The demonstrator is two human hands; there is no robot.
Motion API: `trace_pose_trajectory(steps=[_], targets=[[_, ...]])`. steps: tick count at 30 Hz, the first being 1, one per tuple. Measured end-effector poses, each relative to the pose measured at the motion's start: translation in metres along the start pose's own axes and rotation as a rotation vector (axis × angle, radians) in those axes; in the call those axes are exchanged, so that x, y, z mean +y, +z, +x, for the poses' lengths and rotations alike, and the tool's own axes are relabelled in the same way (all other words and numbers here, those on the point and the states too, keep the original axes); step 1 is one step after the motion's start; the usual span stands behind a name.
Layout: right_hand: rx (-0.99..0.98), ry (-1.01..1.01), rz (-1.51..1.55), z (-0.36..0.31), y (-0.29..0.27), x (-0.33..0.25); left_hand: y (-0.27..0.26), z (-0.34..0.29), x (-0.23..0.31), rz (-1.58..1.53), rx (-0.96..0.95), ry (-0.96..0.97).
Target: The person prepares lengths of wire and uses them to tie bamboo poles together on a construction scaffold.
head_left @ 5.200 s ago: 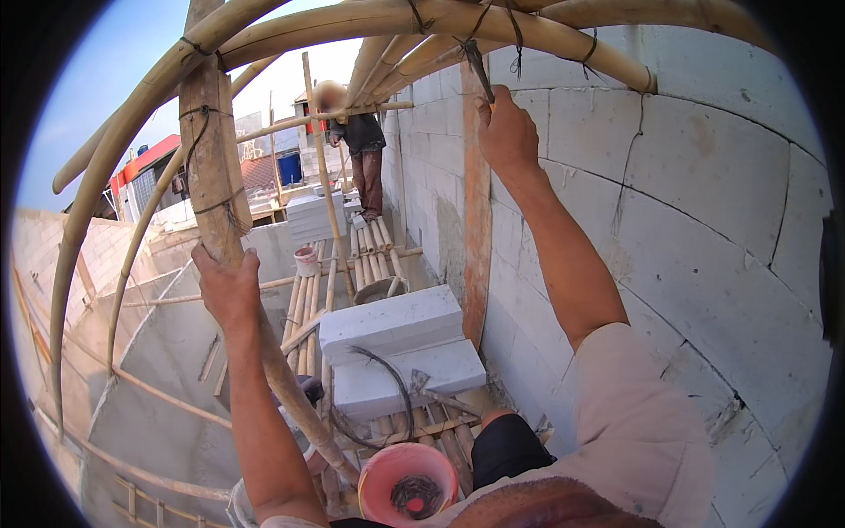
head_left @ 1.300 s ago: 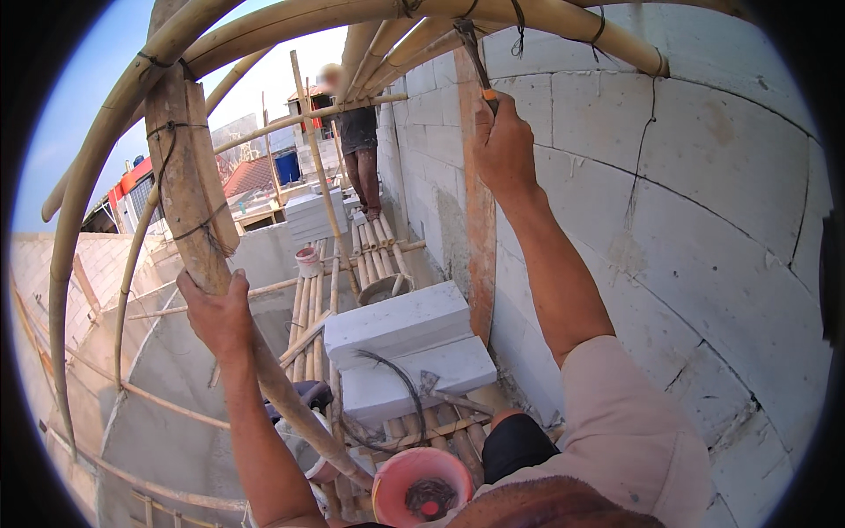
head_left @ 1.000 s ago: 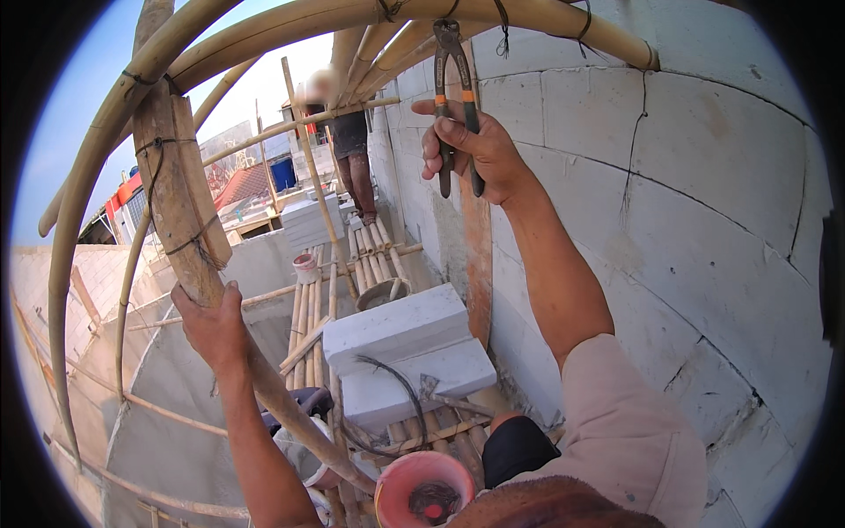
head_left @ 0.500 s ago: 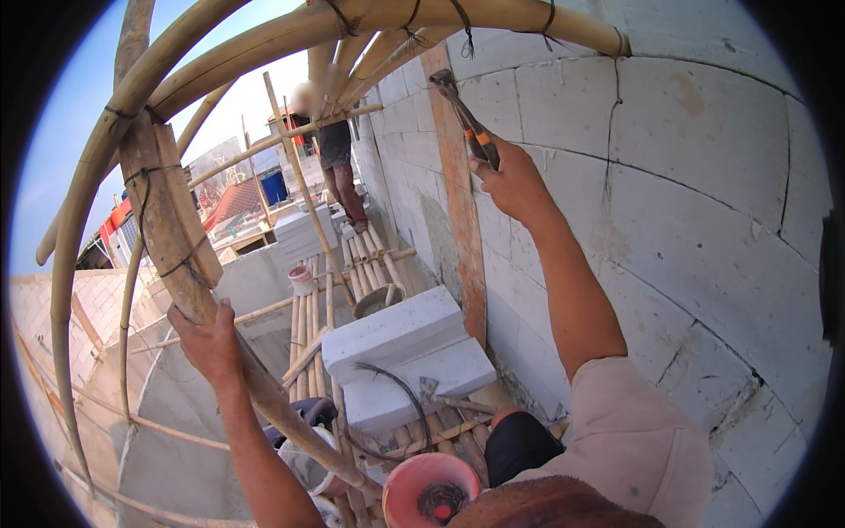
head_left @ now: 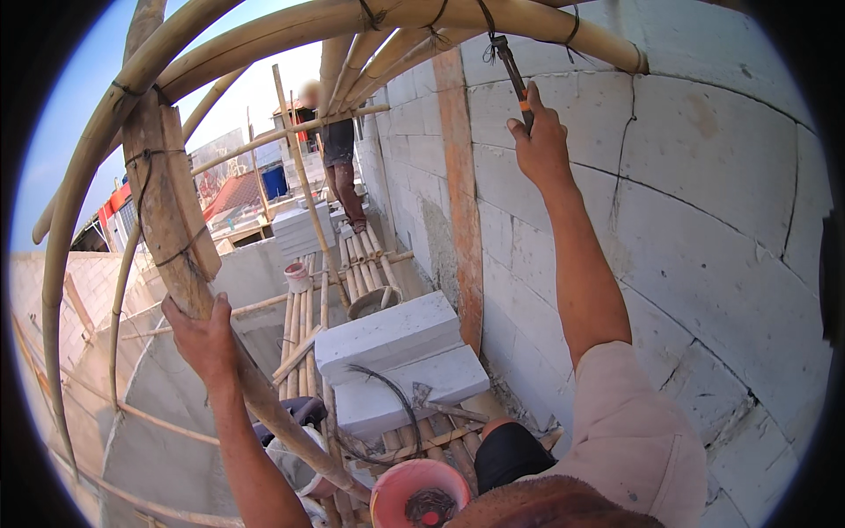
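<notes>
My right hand (head_left: 543, 148) is raised and closed round the handles of end-cutting pincers (head_left: 510, 72), dark with orange bands. Their jaws point up at the twisted black wire (head_left: 487, 19) tied on the thick bamboo pole (head_left: 290, 33) overhead. Whether the jaws grip the wire, I cannot tell. Lower left, my left hand (head_left: 202, 341) is wrapped round an upright wooden pole (head_left: 275, 412), just below a plank (head_left: 191, 202) lashed to it with wire.
Pale block wall (head_left: 704, 176) rises on the right. White blocks (head_left: 396, 334) sit on the bamboo platform (head_left: 304, 343), a curved black cable (head_left: 396, 392) beside them. A pink bucket (head_left: 414, 484) holding dark metal bits stands close to me. Another person (head_left: 341, 163) stands farther along the platform.
My right hand has lifted the pincers up to the wire tie under the overhead pole. My left hand keeps its grip on the upright pole. The view has shifted slightly.
</notes>
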State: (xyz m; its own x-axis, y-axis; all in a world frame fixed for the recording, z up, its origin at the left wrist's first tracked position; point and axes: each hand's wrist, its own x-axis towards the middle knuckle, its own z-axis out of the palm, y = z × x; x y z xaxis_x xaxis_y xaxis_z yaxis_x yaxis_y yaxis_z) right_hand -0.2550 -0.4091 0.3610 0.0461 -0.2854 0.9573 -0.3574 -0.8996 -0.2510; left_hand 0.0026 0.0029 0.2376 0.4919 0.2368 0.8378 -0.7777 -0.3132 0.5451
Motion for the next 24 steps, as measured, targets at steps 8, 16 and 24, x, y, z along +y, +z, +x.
trace_pose_trajectory(steps=[8,16,24], targets=[[0.274,-0.033,-0.264,0.001,0.024,0.008,0.003,-0.001,0.002,0.012,0.011,0.015],[-0.065,0.298,0.322,-0.008,-0.003,-0.007,0.003,0.0,0.007,0.018,0.003,-0.02],[-0.57,0.448,1.675,-0.026,-0.005,-0.05,0.001,0.0,0.004,0.028,-0.037,-0.055]])
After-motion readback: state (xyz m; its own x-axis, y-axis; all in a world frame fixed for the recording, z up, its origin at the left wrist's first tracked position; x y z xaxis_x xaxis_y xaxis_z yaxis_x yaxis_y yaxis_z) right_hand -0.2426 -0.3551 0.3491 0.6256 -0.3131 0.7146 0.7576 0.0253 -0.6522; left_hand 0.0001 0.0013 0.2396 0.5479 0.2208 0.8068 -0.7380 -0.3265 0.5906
